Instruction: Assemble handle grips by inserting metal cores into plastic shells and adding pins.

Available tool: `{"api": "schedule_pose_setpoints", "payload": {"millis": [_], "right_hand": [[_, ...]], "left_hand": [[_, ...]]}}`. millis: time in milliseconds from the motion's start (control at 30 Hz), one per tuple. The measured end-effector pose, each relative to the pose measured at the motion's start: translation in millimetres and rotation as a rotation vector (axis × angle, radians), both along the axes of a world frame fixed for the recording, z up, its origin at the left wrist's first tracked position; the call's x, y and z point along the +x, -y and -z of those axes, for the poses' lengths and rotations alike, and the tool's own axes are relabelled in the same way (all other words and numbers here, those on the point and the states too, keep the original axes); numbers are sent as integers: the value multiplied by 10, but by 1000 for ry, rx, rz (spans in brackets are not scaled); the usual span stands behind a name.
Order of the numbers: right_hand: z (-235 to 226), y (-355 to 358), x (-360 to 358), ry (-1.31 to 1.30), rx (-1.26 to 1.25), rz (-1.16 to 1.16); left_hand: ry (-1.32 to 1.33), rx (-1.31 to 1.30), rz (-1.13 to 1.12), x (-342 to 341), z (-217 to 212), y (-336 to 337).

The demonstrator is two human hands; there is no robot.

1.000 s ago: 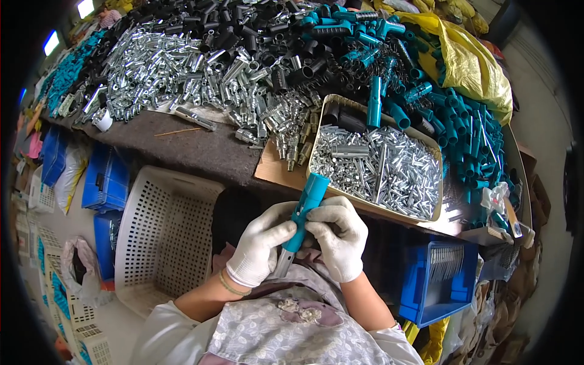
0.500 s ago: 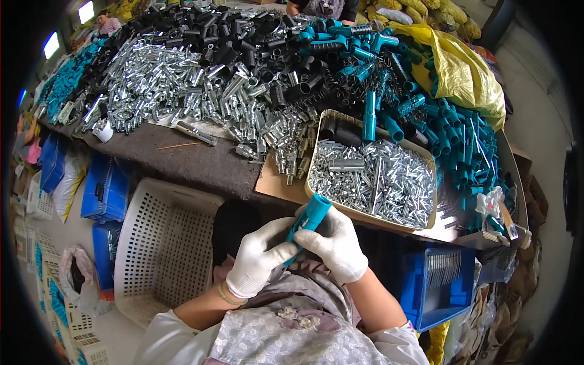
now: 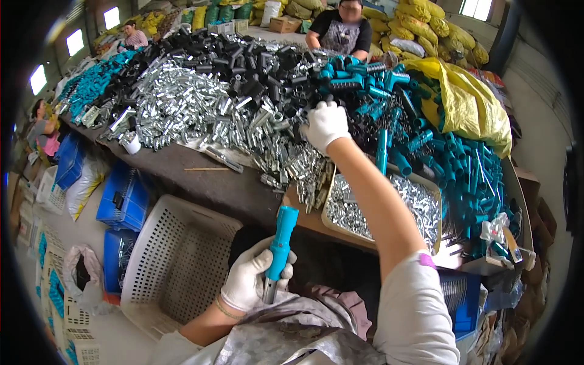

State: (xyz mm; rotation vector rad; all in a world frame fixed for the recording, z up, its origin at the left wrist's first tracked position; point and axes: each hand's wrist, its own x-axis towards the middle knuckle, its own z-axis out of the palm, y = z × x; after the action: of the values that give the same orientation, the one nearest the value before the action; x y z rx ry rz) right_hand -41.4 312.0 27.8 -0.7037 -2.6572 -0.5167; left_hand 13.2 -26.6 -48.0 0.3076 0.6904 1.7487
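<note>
My left hand (image 3: 246, 280), in a white knit glove, is closed around a teal plastic tubular handle (image 3: 281, 243). The handle stands nearly upright, and a shiny metal tube (image 3: 269, 291) shows below its lower end. My right hand (image 3: 326, 128), gloved alike, is stretched out to the heap at the border of black sleeves (image 3: 298, 99) and teal handles (image 3: 368, 109). Its fingers are curled down; whatever they grip is hidden. Below that forearm lies a tray of small metal pins (image 3: 398, 198), partly covered by the arm.
Silver metal tubes (image 3: 176, 100) are heaped on the table. A white perforated basket (image 3: 179, 267) stands at left, beside blue bins (image 3: 123, 198). A yellow sack (image 3: 474, 100) lies at right. Another person (image 3: 340, 33) is across the table.
My right hand has let go of the teal handle and moved up and away to the heap. My left hand keeps the handle, now more upright. The view has tilted up.
</note>
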Motion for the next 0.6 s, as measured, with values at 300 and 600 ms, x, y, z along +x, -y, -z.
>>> {"api": "schedule_pose_setpoints", "payload": {"millis": [300,600], "right_hand": [[29,7,-109,-129,-440,188],[-260,1077,2067,-312,-847,-387]], "left_hand": [[20,2,-51,-75,61,84],[-236,-112,2,24,-47,-201]]}}
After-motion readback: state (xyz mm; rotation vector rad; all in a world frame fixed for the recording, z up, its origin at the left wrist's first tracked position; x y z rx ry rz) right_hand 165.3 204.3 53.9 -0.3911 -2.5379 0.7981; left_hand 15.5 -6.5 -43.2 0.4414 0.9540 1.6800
